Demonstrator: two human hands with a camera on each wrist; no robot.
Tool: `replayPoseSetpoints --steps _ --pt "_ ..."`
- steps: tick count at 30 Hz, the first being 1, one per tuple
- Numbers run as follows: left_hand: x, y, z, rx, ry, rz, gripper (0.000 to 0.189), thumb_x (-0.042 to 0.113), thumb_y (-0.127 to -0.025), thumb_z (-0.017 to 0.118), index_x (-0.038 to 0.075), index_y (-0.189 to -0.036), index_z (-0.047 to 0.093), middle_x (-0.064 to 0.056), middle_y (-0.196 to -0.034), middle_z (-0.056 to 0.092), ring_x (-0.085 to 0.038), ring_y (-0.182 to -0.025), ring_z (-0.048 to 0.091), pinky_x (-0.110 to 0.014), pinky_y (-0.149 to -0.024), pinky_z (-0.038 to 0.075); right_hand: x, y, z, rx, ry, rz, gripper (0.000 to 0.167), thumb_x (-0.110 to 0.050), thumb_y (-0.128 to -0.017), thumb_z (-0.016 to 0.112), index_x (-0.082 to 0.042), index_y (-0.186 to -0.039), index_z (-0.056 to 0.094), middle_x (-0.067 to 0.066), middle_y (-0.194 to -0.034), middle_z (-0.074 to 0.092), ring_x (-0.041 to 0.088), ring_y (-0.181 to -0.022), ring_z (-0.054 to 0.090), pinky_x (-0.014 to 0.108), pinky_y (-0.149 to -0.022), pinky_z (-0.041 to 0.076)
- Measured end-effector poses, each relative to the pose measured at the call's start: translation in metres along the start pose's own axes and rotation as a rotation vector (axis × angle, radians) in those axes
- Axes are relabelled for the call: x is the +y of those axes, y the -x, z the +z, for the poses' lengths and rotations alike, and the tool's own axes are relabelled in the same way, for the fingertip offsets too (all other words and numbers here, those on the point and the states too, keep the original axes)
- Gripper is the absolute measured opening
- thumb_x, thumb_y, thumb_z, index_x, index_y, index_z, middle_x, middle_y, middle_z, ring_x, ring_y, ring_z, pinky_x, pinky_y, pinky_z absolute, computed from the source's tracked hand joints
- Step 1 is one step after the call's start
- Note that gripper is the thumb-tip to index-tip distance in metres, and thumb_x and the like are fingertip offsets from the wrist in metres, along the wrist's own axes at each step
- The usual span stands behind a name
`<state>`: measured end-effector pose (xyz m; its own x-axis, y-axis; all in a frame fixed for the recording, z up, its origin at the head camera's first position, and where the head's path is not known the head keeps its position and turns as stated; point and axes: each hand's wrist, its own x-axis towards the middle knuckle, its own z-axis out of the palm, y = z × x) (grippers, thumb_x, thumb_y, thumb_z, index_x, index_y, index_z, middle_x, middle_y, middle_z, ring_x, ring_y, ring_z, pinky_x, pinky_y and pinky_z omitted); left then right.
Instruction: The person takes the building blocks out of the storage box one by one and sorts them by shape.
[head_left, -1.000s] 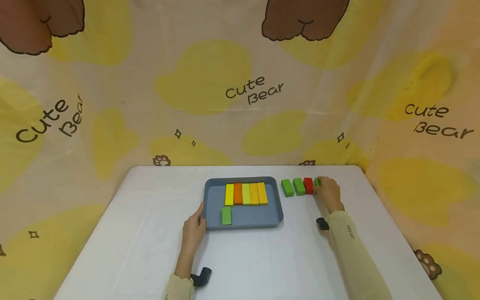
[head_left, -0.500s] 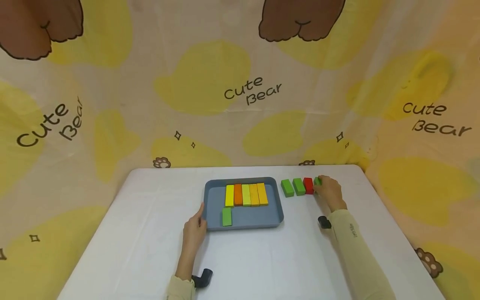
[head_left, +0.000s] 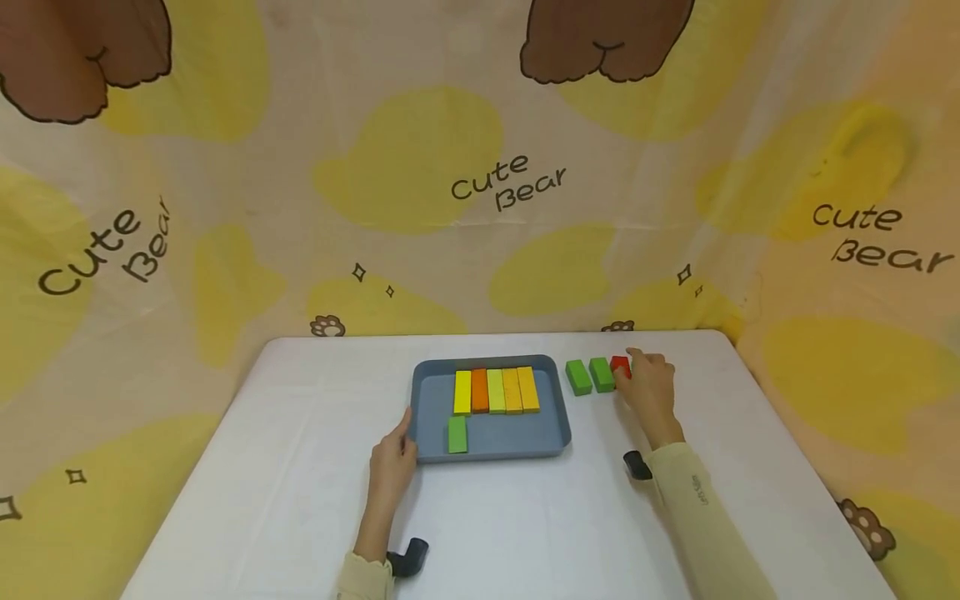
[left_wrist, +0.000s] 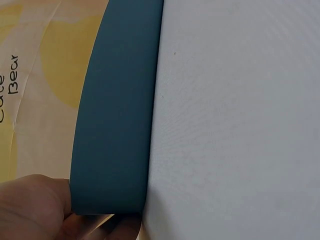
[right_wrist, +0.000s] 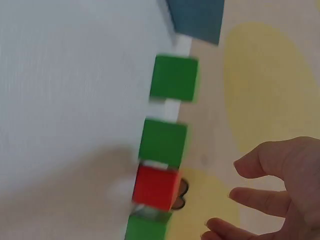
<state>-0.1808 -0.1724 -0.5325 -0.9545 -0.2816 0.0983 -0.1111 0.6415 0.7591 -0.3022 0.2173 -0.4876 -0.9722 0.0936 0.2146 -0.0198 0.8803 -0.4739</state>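
Note:
My left hand (head_left: pixel 393 467) grips the near left corner of a blue-grey tray (head_left: pixel 513 437). In the left wrist view the thumb lies against the tray wall (left_wrist: pixel 112 110), and the other fingers pass under it. Over the right end of a row of blocks is my right hand (head_left: pixel 651 392), its fingers spread apart and holding nothing. Close to its fingertips stands a red block (head_left: pixel 620 364). Left of that are two green blocks (head_left: pixel 578 377). The row's last green block (right_wrist: pixel 145 229) shows in the right wrist view but is hidden behind the hand in the head view.
Inside the tray, several yellow, orange and light green blocks (head_left: pixel 496 392) lie side by side along the back. One green block (head_left: pixel 457 434) lies in front of them. A printed cloth (head_left: pixel 420 250) hangs behind the white table (head_left: pixel 510 525).
My right hand has left the rightmost green block, shifting slightly left towards the red one with its fingers parted. The left hand stays on the tray.

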Motion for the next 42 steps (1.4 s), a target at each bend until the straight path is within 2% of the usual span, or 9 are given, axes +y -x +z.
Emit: replayPoseSetpoints --steps 5,9,14,20,25,31,38,42 --pt "-0.001 -0.001 -0.001 0.005 0.002 -0.003 0.054 -0.002 -0.088 0.05 0.003 -0.143 0.049 0.0 -0.058 0.037 -0.01 -0.051 0.03 -0.023 -0.047 0.03 -0.025 0.009 0.003 0.017 -0.053 -0.056 0.045 -0.015 -0.09 0.057 0.008 -0.128 0.057 0.036 -0.116 0.058 0.053 -0.107 0.052 0.059 -0.091 0.044" --pt "-0.002 -0.001 -0.001 -0.001 0.005 -0.012 0.055 -0.001 -0.089 0.049 0.004 -0.143 0.048 0.0 -0.058 0.038 -0.011 -0.051 0.03 -0.023 -0.046 0.03 -0.047 0.015 0.005 -0.01 -0.066 -0.102 0.046 -0.016 -0.09 0.06 0.007 -0.129 0.057 0.035 -0.116 0.059 0.049 -0.112 0.055 0.059 -0.094 0.044" --pt "-0.003 0.0 -0.001 -0.002 0.007 -0.007 0.054 -0.001 -0.089 0.05 0.003 -0.143 0.048 -0.001 -0.059 0.037 -0.011 -0.051 0.03 -0.024 -0.047 0.029 -0.076 0.026 0.01 -0.056 -0.076 -0.101 0.048 -0.02 -0.09 0.06 0.003 -0.132 0.056 0.033 -0.121 0.057 0.046 -0.11 0.057 0.056 -0.092 0.049" --pt "-0.004 -0.001 0.0 -0.001 0.008 -0.009 0.055 -0.001 -0.089 0.05 0.004 -0.143 0.048 -0.001 -0.059 0.039 -0.01 -0.051 0.03 -0.023 -0.047 0.03 -0.109 0.039 0.024 -0.074 -0.062 -0.152 0.047 -0.021 -0.091 0.065 0.0 -0.132 0.058 0.028 -0.118 0.058 0.039 -0.1 0.062 0.049 -0.083 0.056" --pt "-0.001 -0.002 -0.001 -0.008 0.012 0.003 0.055 -0.001 -0.089 0.049 0.004 -0.144 0.047 -0.001 -0.059 0.039 -0.01 -0.05 0.03 -0.023 -0.047 0.03 -0.135 0.051 0.036 -0.083 -0.066 -0.23 0.044 -0.02 -0.089 0.067 0.0 -0.128 0.061 0.027 -0.114 0.06 0.039 -0.097 0.064 0.048 -0.083 0.055" --pt "0.001 -0.002 -0.001 -0.006 0.01 -0.007 0.054 0.0 -0.09 0.049 0.004 -0.144 0.047 0.0 -0.058 0.037 -0.011 -0.051 0.029 -0.024 -0.047 0.029 -0.166 0.066 0.051 -0.129 -0.05 -0.267 0.042 -0.022 -0.088 0.068 -0.001 -0.124 0.064 0.023 -0.111 0.063 0.034 -0.097 0.064 0.044 -0.085 0.055" --pt "0.001 -0.001 -0.002 -0.006 0.013 -0.023 0.054 0.0 -0.09 0.049 0.004 -0.143 0.048 -0.002 -0.059 0.04 -0.012 -0.052 0.03 -0.024 -0.047 0.03 -0.19 0.082 0.064 -0.193 -0.085 -0.314 0.039 -0.02 -0.088 0.068 0.0 -0.121 0.065 0.022 -0.108 0.062 0.032 -0.093 0.062 0.041 -0.082 0.055" --pt "0.002 -0.001 -0.001 -0.004 0.025 -0.022 0.053 -0.001 -0.089 0.05 0.002 -0.142 0.049 -0.008 -0.062 0.051 -0.012 -0.051 0.032 -0.024 -0.047 0.031 -0.2 0.089 0.073 -0.236 -0.074 -0.318 0.038 -0.021 -0.088 0.068 -0.001 -0.121 0.065 0.022 -0.111 0.061 0.033 -0.093 0.061 0.041 -0.08 0.055"
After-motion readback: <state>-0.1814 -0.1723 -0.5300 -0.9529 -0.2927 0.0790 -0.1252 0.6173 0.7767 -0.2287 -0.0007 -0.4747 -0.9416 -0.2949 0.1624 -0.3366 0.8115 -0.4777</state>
